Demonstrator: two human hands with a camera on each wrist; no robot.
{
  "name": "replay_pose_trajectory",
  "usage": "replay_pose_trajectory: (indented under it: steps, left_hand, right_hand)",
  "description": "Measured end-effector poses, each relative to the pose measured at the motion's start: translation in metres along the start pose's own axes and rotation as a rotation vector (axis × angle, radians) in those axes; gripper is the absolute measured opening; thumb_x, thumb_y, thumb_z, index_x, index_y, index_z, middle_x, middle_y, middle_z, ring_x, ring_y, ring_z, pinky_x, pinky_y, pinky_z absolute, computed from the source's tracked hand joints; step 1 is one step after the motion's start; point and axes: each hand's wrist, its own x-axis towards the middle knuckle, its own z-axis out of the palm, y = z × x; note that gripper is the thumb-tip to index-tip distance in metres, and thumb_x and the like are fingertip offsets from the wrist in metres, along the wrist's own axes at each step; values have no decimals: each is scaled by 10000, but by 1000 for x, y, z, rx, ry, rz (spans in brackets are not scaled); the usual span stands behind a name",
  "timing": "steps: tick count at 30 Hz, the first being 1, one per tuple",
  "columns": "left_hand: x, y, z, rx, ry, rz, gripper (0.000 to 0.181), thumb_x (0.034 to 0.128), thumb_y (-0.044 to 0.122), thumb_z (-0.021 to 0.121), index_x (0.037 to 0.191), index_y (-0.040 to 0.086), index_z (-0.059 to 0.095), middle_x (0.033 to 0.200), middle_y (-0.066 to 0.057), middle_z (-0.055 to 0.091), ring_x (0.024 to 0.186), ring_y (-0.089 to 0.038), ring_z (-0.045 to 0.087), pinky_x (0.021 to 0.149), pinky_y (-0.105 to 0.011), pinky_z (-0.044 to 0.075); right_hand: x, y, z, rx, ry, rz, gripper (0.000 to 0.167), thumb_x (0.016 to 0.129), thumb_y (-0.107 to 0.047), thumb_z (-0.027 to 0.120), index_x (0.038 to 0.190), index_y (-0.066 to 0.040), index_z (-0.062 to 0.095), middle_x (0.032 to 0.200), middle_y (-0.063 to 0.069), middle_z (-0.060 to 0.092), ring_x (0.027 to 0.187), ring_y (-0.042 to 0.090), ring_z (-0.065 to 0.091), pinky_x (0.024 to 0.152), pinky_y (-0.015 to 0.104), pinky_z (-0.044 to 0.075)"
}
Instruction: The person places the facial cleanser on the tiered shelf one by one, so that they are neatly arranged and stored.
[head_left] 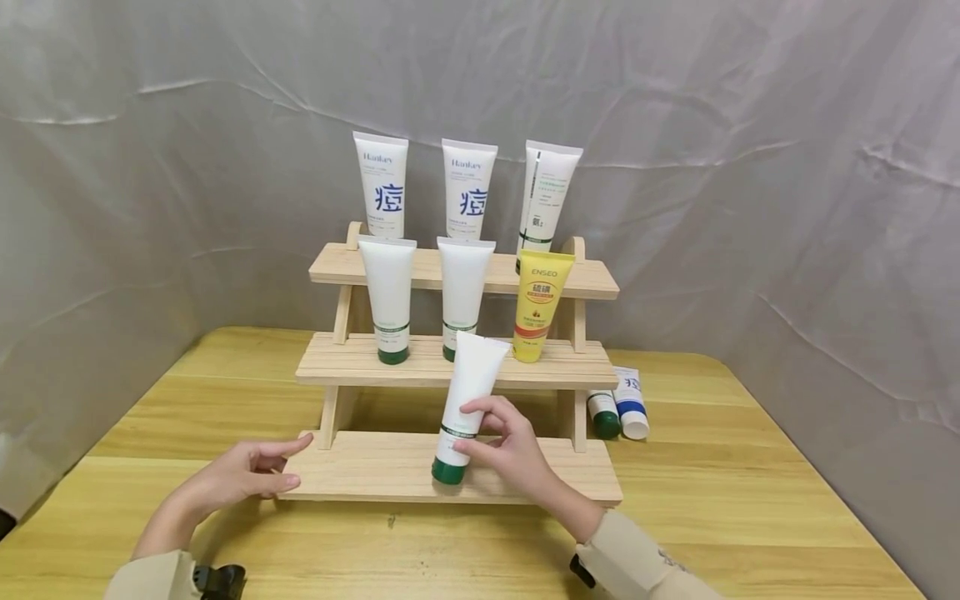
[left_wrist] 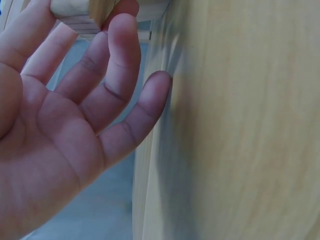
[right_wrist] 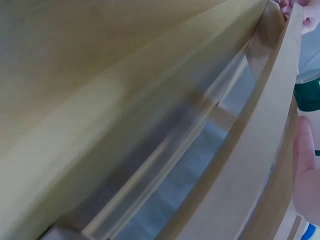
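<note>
My right hand [head_left: 517, 446] pinches a white squeeze tube with a green cap [head_left: 474, 379] between thumb and fingers. The tube leans slightly, cap down, over the bottom step of a three-tier wooden display stand [head_left: 352, 467]. In the right wrist view, only the green cap [right_wrist: 309, 92] and part of the hand show at the right edge. My left hand [head_left: 240, 471] grips the left end of that bottom step. The left wrist view shows its fingers curled about the board's corner [left_wrist: 82, 15].
Two white-and-blue tubes [head_left: 385, 187] and a white-and-green tube [head_left: 551, 187] stand on the top tier. Two green-capped tubes [head_left: 388, 287] and a yellow tube [head_left: 542, 304] occupy the middle tier. Behind the stand's right side, two tubes [head_left: 628, 408] lie on the wooden table [head_left: 750, 483].
</note>
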Motion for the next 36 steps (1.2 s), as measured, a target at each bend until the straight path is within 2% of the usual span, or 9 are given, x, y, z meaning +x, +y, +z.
replay_pose_trajectory:
  steps: [4,8,11,14,19,25,28,32,36]
  left_hand:
    - [0,0,0,1,10,-17,553,867,77,577,1281,-150,290,933,-132,588,714,-51,505,573,-253,437]
    - [0,-1,1,-3,19,-26,555,864,77,581,1283,-146,293,1001,-183,575,736,-58,516,591,-257,443]
    - [0,-1,1,-10,14,-17,550,867,73,576,1280,-150,290,967,-166,584,727,-58,519,582,-259,445]
    - [0,-1,1,-14,7,-7,545,869,71,571,1279,-151,288,904,-122,591,705,-57,516,568,-259,443]
    - [0,-2,0,-21,7,-4,541,869,64,570,1280,-149,291,921,-119,580,696,-57,512,567,-260,445]
    - [-1,-2,1,-43,-3,-14,535,874,75,566,1290,-128,299,849,-81,591,690,-69,519,580,-263,448]
    - [0,0,1,-39,8,-36,556,868,86,577,1294,-130,292,896,-95,594,702,-68,517,589,-262,450]
    - [-1,1,1,-25,18,-53,578,861,101,590,1303,-125,292,951,-118,579,705,-64,506,587,-260,447]
    - [-1,2,1,-31,12,-65,586,860,111,594,1301,-128,290,857,-99,572,684,-66,501,582,-260,444]
  right_hand:
    - [4,-10,11,-11,-5,5,303,740,98,661,1011,59,532,947,169,465,829,240,594,607,318,510]
    - [9,-25,22,-27,-11,43,274,741,113,649,989,81,534,928,169,456,837,316,582,634,302,507]
    - [11,-29,28,-38,-15,78,269,740,111,651,986,82,546,937,163,458,852,332,574,656,307,504]
    - [12,-31,33,-48,-11,72,263,737,114,653,977,80,552,932,162,461,848,328,570,670,311,500]
    - [16,-34,41,-62,-5,68,250,735,120,652,964,85,557,931,174,461,838,327,551,676,300,498]
    - [20,-21,51,-69,-10,50,248,728,118,661,953,68,571,947,157,462,829,330,526,647,295,503]
    - [22,-9,55,-75,-10,24,254,727,101,672,956,36,584,966,137,468,881,318,528,648,273,500]
    - [25,1,63,-99,-18,-34,251,734,74,681,958,-2,596,1026,128,476,956,292,527,663,245,492]
    - [27,3,71,-142,-40,-108,245,734,94,671,944,-4,594,1079,153,466,981,293,526,677,222,483]
